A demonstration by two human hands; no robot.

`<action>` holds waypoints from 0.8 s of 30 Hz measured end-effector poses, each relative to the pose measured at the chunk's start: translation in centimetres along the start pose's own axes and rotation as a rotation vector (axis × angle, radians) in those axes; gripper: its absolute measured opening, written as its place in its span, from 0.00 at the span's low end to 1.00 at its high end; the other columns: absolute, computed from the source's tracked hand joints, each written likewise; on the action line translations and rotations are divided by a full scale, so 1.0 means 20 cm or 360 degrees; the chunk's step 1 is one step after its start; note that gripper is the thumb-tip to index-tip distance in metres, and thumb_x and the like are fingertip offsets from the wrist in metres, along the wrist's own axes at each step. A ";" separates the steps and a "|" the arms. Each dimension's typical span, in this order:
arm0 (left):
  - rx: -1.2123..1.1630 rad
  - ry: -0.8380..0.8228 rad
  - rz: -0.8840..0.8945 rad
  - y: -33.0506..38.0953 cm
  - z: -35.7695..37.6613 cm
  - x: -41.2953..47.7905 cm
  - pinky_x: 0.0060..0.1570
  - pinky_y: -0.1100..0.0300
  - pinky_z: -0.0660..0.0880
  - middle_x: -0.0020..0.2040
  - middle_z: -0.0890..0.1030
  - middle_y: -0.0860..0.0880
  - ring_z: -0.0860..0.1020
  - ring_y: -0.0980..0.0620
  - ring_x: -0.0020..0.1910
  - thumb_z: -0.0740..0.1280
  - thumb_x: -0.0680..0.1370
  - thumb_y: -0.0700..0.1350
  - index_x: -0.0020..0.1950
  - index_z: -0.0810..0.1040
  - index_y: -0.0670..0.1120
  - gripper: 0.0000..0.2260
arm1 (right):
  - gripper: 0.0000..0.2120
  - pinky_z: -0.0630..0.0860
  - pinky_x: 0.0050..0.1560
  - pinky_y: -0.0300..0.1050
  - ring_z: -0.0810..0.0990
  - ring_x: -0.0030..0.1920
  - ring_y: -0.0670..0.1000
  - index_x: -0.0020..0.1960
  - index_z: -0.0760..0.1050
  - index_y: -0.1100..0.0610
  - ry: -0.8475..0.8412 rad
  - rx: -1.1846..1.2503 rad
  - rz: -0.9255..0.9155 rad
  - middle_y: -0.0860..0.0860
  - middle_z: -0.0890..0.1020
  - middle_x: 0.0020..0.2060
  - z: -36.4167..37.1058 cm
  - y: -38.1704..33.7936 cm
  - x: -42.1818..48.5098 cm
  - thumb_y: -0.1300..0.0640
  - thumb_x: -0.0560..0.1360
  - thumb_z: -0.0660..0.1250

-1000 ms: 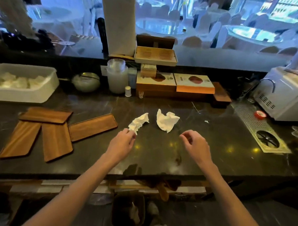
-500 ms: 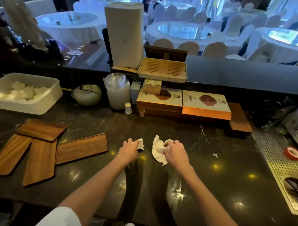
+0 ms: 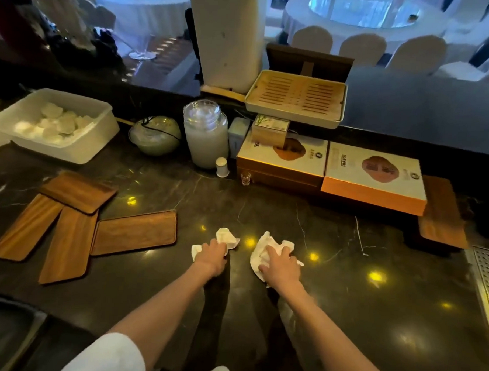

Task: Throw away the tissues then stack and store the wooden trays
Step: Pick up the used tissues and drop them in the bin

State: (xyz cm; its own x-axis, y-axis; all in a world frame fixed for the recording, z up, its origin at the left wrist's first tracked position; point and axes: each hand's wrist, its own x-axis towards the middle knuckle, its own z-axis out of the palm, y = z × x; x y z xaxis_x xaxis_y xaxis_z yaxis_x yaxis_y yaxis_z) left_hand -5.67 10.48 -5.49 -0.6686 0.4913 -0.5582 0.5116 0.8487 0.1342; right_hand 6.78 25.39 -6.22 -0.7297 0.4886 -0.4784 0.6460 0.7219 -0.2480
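Note:
Two crumpled white tissues lie on the dark marble counter at its middle. My left hand is closed over the left tissue, which sticks out on both sides of the fingers. My right hand presses down and grips the right tissue. Several flat wooden trays rest to the left: one lies nearest my left hand, two long ones fan out beside it, and another overlaps their far ends.
A white tub of folded cloths stands at the back left. A glass jar, a green bowl, orange gift boxes and a slatted tea tray line the back. A metal drain grate is at the right edge.
Both hands went forward from the counter's near part onto the tissues and closed on them. The camera moved closer over the counter.

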 end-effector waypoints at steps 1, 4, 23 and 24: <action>-0.0015 0.0030 -0.0005 0.00 0.02 0.00 0.65 0.47 0.70 0.69 0.67 0.43 0.67 0.41 0.69 0.63 0.80 0.47 0.69 0.68 0.46 0.18 | 0.25 0.71 0.62 0.56 0.67 0.67 0.64 0.73 0.62 0.48 -0.0038 -0.0010 0.0000 0.61 0.61 0.71 0.02 0.01 0.01 0.44 0.78 0.62; 0.0097 0.0128 0.0034 0.00 0.06 0.02 0.64 0.48 0.72 0.67 0.69 0.44 0.68 0.43 0.68 0.66 0.78 0.43 0.68 0.70 0.45 0.18 | 0.22 0.71 0.63 0.54 0.65 0.69 0.64 0.69 0.67 0.51 0.0018 0.0006 0.0013 0.62 0.63 0.71 0.06 0.05 0.03 0.46 0.78 0.63; -0.1829 0.0603 -0.0145 -0.20 0.18 -0.46 0.55 0.69 0.67 0.61 0.68 0.47 0.71 0.53 0.58 0.61 0.81 0.40 0.73 0.68 0.45 0.20 | 0.17 0.77 0.59 0.50 0.80 0.57 0.53 0.65 0.71 0.57 0.0233 0.2742 0.0354 0.56 0.79 0.59 0.11 0.30 -0.42 0.70 0.79 0.60; -0.1950 0.0589 -0.0210 -0.24 0.19 -0.49 0.56 0.64 0.69 0.62 0.70 0.48 0.72 0.54 0.58 0.61 0.81 0.40 0.73 0.68 0.45 0.20 | 0.20 0.79 0.58 0.49 0.80 0.57 0.53 0.68 0.69 0.59 0.0171 0.2889 0.0359 0.56 0.79 0.60 0.13 0.26 -0.43 0.72 0.79 0.57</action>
State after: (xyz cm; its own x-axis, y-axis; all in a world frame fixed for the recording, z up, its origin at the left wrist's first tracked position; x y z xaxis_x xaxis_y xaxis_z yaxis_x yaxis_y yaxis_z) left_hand 0.52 0.76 -3.82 -0.8859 0.2481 -0.3920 -0.2648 0.4233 0.8664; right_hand 16.98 23.61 -5.52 -0.5669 0.5685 -0.5962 0.0855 -0.6792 -0.7290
